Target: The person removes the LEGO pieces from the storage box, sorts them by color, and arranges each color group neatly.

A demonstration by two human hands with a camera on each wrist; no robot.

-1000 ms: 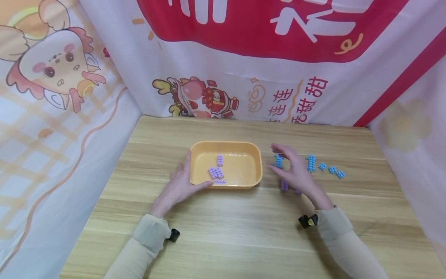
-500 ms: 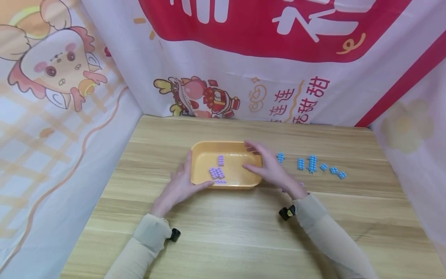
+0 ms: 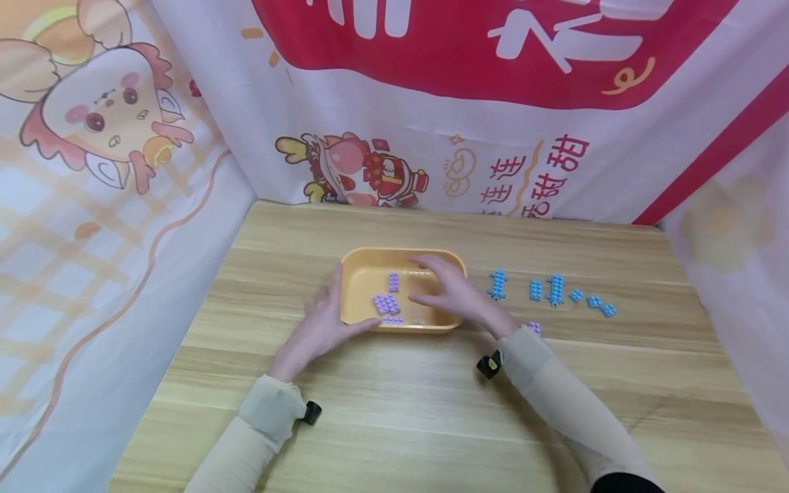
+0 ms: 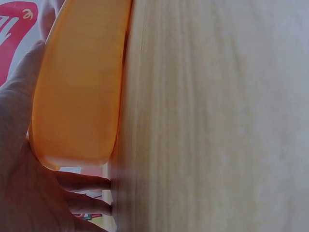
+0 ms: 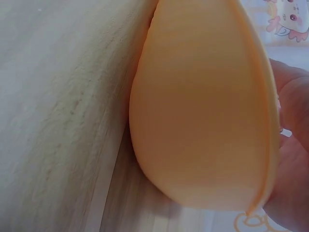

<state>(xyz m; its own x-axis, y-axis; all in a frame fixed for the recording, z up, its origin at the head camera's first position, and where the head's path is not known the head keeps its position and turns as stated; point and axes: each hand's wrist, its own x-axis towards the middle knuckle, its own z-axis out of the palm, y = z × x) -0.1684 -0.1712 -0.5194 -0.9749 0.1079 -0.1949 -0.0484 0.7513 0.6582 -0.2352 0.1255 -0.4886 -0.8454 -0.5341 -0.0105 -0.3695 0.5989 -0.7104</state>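
Note:
A yellow-orange plastic box (image 3: 425,329) stands on the table, with several purple toy building bricks (image 3: 386,304) lying in its left half. My left hand (image 3: 320,322) holds the box's left end, thumb over the front rim and fingers along the outer side. In the left wrist view that box end (image 4: 82,87) sits against the palm. My right hand (image 3: 453,291) reaches over the right rim, thumb and fingers spread apart above the box's inside, with no brick visible between them. The right wrist view is mostly filled by the outer wall (image 5: 203,106); the right fingertips are hidden behind it.
Right of the box lie several blue brick pieces: a long one with side pegs (image 3: 498,284), a plain block (image 3: 535,290), another pegged one (image 3: 555,290) and small squares (image 3: 594,301). A purple brick (image 3: 533,329) shows beside the right sleeve. Printed cloth (image 3: 370,103) hangs behind the table.
My right hand has moved left from around the blue pegged piece to over the box's inside, uncovering the blue pieces. The left hand stays at the box's left end.

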